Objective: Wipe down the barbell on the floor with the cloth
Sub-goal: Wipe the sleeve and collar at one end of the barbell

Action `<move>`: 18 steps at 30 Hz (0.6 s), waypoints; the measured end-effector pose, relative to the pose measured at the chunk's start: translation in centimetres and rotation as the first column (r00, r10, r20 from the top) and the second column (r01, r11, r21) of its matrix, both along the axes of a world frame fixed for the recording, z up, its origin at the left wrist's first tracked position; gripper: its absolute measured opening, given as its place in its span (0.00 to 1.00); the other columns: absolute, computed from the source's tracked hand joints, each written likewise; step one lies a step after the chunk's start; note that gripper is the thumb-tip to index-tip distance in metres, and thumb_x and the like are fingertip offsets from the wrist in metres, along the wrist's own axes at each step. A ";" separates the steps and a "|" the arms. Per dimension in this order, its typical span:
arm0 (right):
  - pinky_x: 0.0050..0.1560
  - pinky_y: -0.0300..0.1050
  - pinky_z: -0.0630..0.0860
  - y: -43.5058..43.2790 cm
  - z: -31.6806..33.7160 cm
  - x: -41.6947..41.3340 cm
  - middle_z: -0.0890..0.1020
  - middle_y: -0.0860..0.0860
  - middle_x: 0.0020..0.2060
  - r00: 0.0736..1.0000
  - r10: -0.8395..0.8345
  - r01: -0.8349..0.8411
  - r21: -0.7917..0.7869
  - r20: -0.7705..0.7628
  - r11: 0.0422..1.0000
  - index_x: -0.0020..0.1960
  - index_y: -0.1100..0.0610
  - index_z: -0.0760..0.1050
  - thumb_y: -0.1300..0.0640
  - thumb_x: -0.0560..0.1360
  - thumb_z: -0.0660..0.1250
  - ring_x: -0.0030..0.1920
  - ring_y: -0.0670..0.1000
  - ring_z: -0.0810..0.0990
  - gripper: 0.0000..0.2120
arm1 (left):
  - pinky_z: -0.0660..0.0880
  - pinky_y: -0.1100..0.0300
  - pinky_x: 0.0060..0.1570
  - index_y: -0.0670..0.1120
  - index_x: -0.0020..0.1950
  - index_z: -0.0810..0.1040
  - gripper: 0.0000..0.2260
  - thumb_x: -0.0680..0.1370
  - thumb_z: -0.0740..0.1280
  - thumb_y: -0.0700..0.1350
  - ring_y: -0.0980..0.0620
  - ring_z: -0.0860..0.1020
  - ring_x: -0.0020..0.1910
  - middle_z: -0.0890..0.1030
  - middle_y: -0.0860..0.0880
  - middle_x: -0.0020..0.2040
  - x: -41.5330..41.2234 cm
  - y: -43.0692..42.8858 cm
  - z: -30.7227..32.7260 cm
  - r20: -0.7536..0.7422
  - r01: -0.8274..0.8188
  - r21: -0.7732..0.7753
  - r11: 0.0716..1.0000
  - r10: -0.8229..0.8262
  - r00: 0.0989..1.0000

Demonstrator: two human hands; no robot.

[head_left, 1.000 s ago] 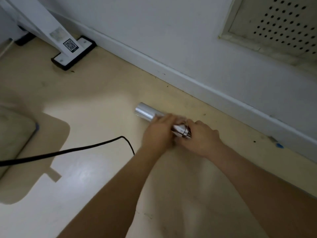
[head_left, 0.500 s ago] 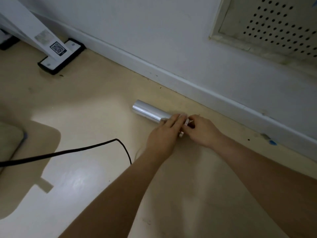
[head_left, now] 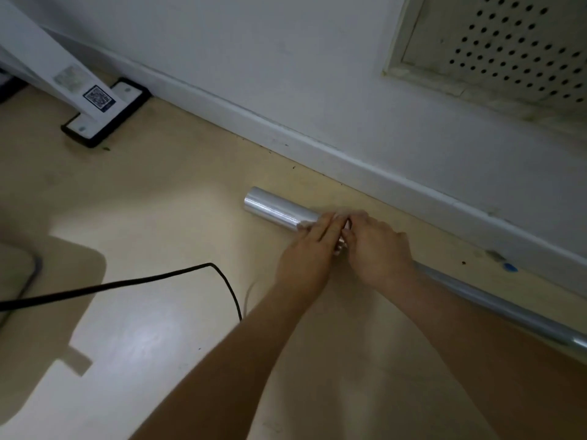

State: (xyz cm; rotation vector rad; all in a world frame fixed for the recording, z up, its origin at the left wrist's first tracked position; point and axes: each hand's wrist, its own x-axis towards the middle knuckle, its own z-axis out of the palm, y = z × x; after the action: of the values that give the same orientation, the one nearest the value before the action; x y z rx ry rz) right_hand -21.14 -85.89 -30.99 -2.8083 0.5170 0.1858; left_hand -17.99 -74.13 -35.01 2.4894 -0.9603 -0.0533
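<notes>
Barbell [head_left: 279,211] sleeve collar: we keep both hands, left hand [head_left: 306,255] and right hand [head_left: 378,249], wrapped on it; cloth grip unclear, press evenly.

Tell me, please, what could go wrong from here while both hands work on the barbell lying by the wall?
1. The barbell is a smooth round bar lying free on the floor; pressure from the left hand and right hand could roll it toward the baseboard.
2. The black cable curves close to the left forearm and might snag.
3. Little cloth shows between the hands, so fingers may smear the metal.
</notes>
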 end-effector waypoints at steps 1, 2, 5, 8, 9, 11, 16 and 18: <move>0.51 0.53 0.68 0.0 0.1 -0.1 0.76 0.54 0.57 1.000 0.006 -0.006 -0.009 -0.018 1.000 0.63 0.55 0.67 0.52 0.79 0.55 0.55 0.57 0.75 0.15 | 0.77 0.50 0.51 0.53 0.72 0.64 0.28 0.74 0.61 0.35 0.41 0.73 0.61 0.69 0.52 0.71 1.1 0.6 0.0 0.031 0.008 0.017 1.000 -0.009 0.999; 0.50 0.53 0.66 0.0 0.2 -0.2 0.76 0.54 0.57 0.999 0.011 -0.011 -0.020 -0.031 1.000 0.63 0.55 0.67 0.50 0.79 0.54 0.55 0.57 0.74 0.15 | 0.76 0.51 0.51 0.56 0.70 0.65 0.29 0.72 0.64 0.36 0.42 0.73 0.60 0.71 0.53 0.69 2.8 1.6 0.1 0.030 -0.013 0.042 0.999 0.012 0.999; 0.50 0.53 0.65 0.2 0.3 -0.5 0.76 0.52 0.55 0.997 0.021 -0.023 -0.020 -0.071 1.000 0.62 0.55 0.66 0.41 0.76 0.55 0.54 0.56 0.73 0.22 | 0.74 0.53 0.53 0.58 0.63 0.69 0.38 0.56 0.77 0.39 0.43 0.73 0.58 0.74 0.55 0.63 7.7 5.0 0.6 -0.021 -0.219 0.137 0.966 0.224 0.974; 0.52 0.53 0.65 0.1 -0.1 -0.4 0.75 0.52 0.57 0.995 0.015 -0.014 0.001 -0.103 1.000 0.64 0.54 0.65 0.41 0.76 0.58 0.57 0.55 0.72 0.23 | 0.70 0.54 0.52 0.52 0.60 0.73 0.27 0.63 0.70 0.34 0.41 0.72 0.57 0.76 0.50 0.59 8.8 4.9 1.0 0.001 -0.352 0.149 0.924 0.355 0.935; 0.51 0.53 0.64 0.0 -0.1 -0.3 0.75 0.53 0.57 0.993 0.007 -0.005 0.014 -0.119 1.000 0.64 0.54 0.65 0.41 0.76 0.58 0.58 0.55 0.71 0.23 | 0.69 0.55 0.52 0.51 0.59 0.75 0.23 0.66 0.65 0.35 0.41 0.73 0.56 0.77 0.49 0.58 8.6 4.4 1.3 -0.014 -0.368 0.099 0.924 0.371 0.928; 0.51 0.54 0.64 -0.4 0.2 0.0 0.72 0.53 0.60 0.988 -0.017 0.025 0.047 -0.155 0.999 0.66 0.53 0.64 0.40 0.76 0.58 0.60 0.56 0.68 0.24 | 0.69 0.60 0.52 0.50 0.59 0.77 0.22 0.68 0.59 0.36 0.45 0.76 0.56 0.80 0.49 0.56 6.9 3.2 2.7 -0.184 -0.402 -0.071 0.913 0.384 0.905; 0.63 0.52 0.69 0.2 2.7 0.2 0.71 0.53 0.64 0.995 -0.077 0.033 0.506 0.066 0.862 0.72 0.43 0.59 0.51 0.73 0.66 0.64 0.54 0.69 0.30 | 0.77 0.64 0.41 0.52 0.64 0.71 0.23 0.74 0.61 0.31 0.56 0.82 0.45 0.83 0.47 0.51 1.3 1.3 6.2 -0.875 -0.612 -0.389 0.689 -0.069 0.479; 0.58 0.48 0.75 0.2 2.8 0.1 0.80 0.50 0.54 0.975 -0.169 0.043 0.625 0.143 0.779 0.63 0.46 0.73 0.61 0.72 0.66 0.55 0.50 0.78 0.22 | 0.77 0.59 0.44 0.50 0.62 0.73 0.22 0.73 0.61 0.30 0.51 0.81 0.46 0.83 0.45 0.50 0.2 0.7 5.8 -0.893 -0.664 -0.393 0.636 -0.091 0.442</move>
State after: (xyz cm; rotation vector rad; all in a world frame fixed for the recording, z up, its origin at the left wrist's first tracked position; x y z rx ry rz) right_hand -21.03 -85.72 -28.19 -2.1130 0.4618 0.0434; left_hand -17.74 -73.44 -29.21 1.4573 0.0318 -0.6329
